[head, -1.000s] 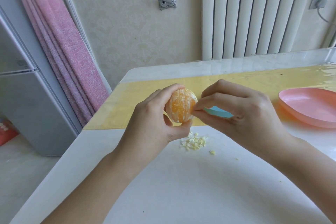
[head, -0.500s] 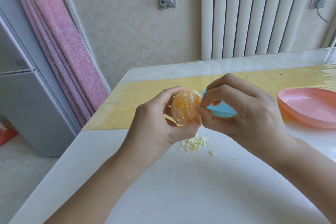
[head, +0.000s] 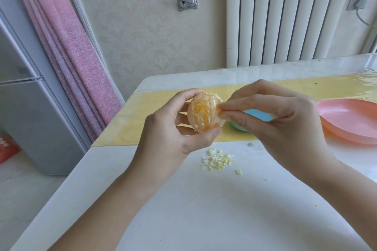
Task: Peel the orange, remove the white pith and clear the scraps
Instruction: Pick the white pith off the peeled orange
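Note:
The peeled orange point(head: 204, 113), with streaks of white pith still on its flesh, is held above the table by my left hand point(head: 173, 134), fingers and thumb curled round it. Thumb and forefinger of my right hand point(head: 283, 128) pinch at the pith on the orange's right side. Below the hands, a small heap of pale pith scraps point(head: 217, 160) lies on the white table point(head: 204, 210), with a few loose bits to its right.
A pink dish point(head: 350, 122) stands at the right on the yellow mat point(head: 142, 124). A blue bowl point(head: 257, 116) is mostly hidden behind my right hand. Left of the table stand a grey fridge point(head: 30, 108) and a pink curtain point(head: 71, 47).
My left hand has turned the orange slightly and lifted it a little. My right hand's fingers have shifted from a curled grip to a pinch on the orange's right side.

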The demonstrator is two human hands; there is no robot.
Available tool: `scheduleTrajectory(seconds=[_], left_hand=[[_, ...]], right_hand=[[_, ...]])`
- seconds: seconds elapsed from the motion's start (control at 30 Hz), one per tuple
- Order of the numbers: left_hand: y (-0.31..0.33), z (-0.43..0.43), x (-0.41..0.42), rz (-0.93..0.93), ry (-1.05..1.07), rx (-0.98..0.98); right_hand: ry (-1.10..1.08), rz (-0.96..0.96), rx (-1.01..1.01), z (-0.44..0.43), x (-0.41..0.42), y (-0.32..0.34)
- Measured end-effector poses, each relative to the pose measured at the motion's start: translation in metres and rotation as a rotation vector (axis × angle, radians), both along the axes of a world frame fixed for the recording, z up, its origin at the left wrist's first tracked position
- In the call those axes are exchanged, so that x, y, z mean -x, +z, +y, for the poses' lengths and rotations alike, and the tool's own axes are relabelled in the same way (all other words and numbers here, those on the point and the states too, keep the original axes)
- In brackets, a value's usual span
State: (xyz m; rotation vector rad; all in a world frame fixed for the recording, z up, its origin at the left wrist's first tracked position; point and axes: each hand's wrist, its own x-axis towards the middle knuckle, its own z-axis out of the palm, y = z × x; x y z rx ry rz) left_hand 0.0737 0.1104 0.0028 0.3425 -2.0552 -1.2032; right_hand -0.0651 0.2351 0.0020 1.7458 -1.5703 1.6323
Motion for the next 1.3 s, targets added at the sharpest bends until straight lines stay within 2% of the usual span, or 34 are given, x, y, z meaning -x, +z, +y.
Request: scheduleTrajectory(seconds=[0.23,0.37,0.7,0.83,1.0,1.17,1.3], left_hand=[[-0.001,0.002,0.000,0.011,0.032,-0.010],[-0.002,0.005,0.000,0.003,0.053,-0.006],[-0.002,-0.003,0.001,0.003,0.103,-0.032],[0.001,-0.010,-0.001,0.011,0.135,-0.045],[0.001,-0.016,0.001,0.010,0.065,-0.229],[-0.001,-0.024,0.000,0.002,0.010,-0.363],[-0.002,-0.026,-0.001,0.002,-0.022,-0.389]], right_hand=[[-0.188,0.213,0.108,-0.004,-0.002,-0.003],[-0.192,0.249,0.102,-0.005,-0.003,-0.005],[-0.096,0.197,-0.001,-0.007,-0.006,-0.007],[-0.058,0.114,-0.047,-0.008,-0.008,-0.008],[-0.114,-0.028,-0.132,-0.009,0.002,-0.009],[-0.103,0.070,-0.302,-0.012,0.001,-0.014],[-0.150,0.082,-0.254,-0.013,-0.001,-0.016]])
